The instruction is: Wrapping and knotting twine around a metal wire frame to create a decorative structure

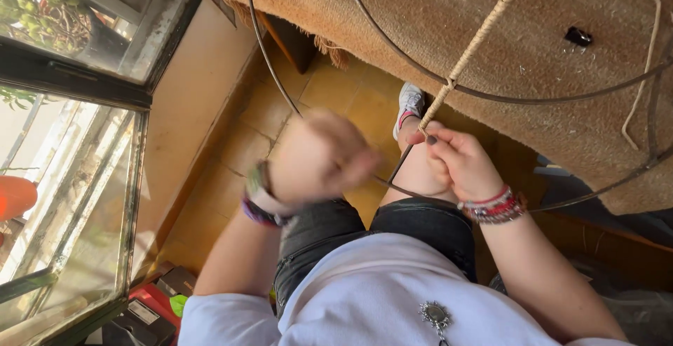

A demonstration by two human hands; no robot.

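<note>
Right hand (463, 164) pinches a metal spoke of the wire frame (491, 97), fingertips (432, 138) at the lower end of the cord (484, 30) wrapping. The cord is wound tight up that spoke, from the fingers past a knot at the crossing with a curved ring, toward the top edge. Left hand (319, 155) is motion-blurred, fist-like, just left of the spoke; can't tell what it grips, if anything. Frame: dark thin rings and spokes, held above the lap, in front of a tan rug (533, 9) draped over furniture. A loose strand of pale cord (641, 100) hangs over the rug on the right. Small black object (578, 36) sits on the rug. Beaded bracelets (495, 207) on the right wrist, watch (258, 178) and band on the left. Person seated, dark shorts (420, 223), white shirt, a shoe (409, 100) on the yellow tile floor (280, 107). Glass door (63, 199) at left.
</note>
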